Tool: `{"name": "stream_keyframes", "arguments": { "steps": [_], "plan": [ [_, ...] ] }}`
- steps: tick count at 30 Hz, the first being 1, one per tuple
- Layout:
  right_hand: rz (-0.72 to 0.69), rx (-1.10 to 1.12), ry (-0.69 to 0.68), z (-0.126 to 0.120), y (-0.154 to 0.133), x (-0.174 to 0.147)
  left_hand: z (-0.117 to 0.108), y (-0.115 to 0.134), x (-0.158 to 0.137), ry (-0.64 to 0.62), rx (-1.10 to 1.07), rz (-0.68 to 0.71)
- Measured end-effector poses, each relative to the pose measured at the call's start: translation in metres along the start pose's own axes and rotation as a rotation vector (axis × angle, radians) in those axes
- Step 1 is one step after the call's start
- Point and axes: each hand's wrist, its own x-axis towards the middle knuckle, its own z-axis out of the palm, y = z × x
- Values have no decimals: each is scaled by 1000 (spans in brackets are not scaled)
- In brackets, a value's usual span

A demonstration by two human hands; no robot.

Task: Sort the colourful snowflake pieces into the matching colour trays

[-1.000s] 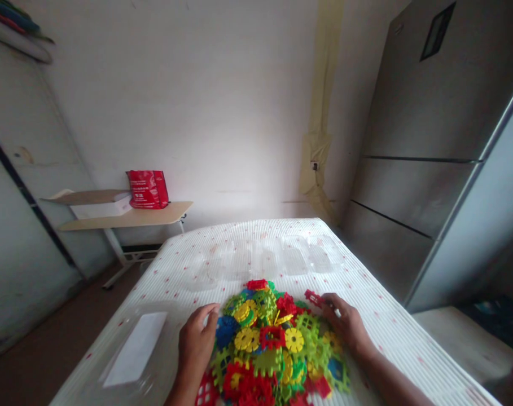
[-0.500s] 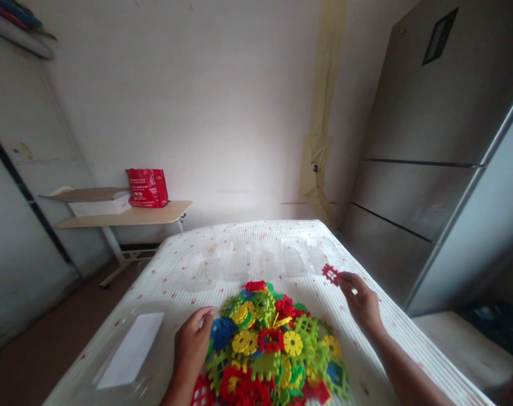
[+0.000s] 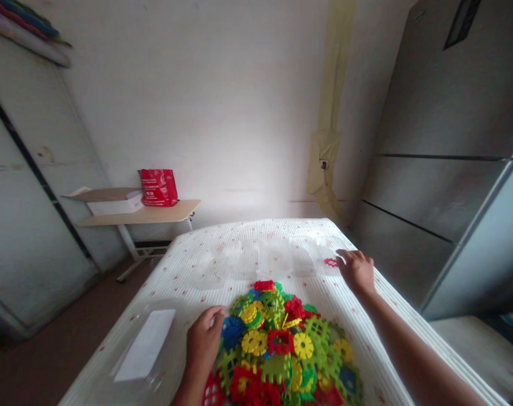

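Note:
At the right side of the table, my right hand [image 3: 356, 269] is open, its fingers apart and holding nothing. Just by its fingertips, a red window-shaped plastic building piece [image 3: 331, 262] lies in the rightmost of several clear plastic containers [image 3: 298, 256]. My left hand [image 3: 204, 338] is at the left edge of a heap of plastic building pieces [image 3: 277, 347], near a blue round piece [image 3: 232, 332]. Its fingers are curled in and nothing shows between them. Red, yellow, green and blue shapes, such as notched discs and window squares, make up the heap.
To the left, a clear plastic tray [image 3: 148, 386] has a white sheet [image 3: 145, 344] on it. A striped cloth [image 3: 184, 262] covers the table. Behind stand a small desk [image 3: 175, 211] with a red bag [image 3: 158, 188] and a box; a grey fridge [image 3: 434, 186] is at right.
My right hand has moved forward and let go of the red window piece, which now lies in the rightmost container. The view has turned slightly left; my left hand stays beside the heap.

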Motion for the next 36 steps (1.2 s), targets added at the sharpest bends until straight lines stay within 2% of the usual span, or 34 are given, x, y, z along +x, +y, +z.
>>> {"name": "stream_keyframes", "arguments": {
  "steps": [5, 11, 14, 17, 20, 22, 25, 28, 36],
  "plan": [
    [-162, 6, -4, 0, -14, -20, 1, -1, 0, -9, -23, -8],
    [-280, 256, -33, -6, -30, -50, -1, 5, -3, -35, -45, -23],
    [-235, 380, -70, -9, -28, -61, -3, 8, -3, -34, -48, -21],
    [-88, 470, -134, -12, -21, -70, -5, 8, -1, -45, -38, -18],
    [58, 574, -266, -16, -14, -75, -6, 4, 0, -68, -65, -21],
    [106, 625, -368, -19, -13, -77, -5, 2, 1, -77, -87, -22],
    [140, 670, -511, -24, -17, -78, -4, 0, 2, -79, -76, -23],
    [153, 697, -597, -29, -26, -78, -2, -2, 2, -76, -75, -8],
    [44, 748, -799, -38, -39, -77, 0, -6, 2, -79, -69, 10]
  ]
}}
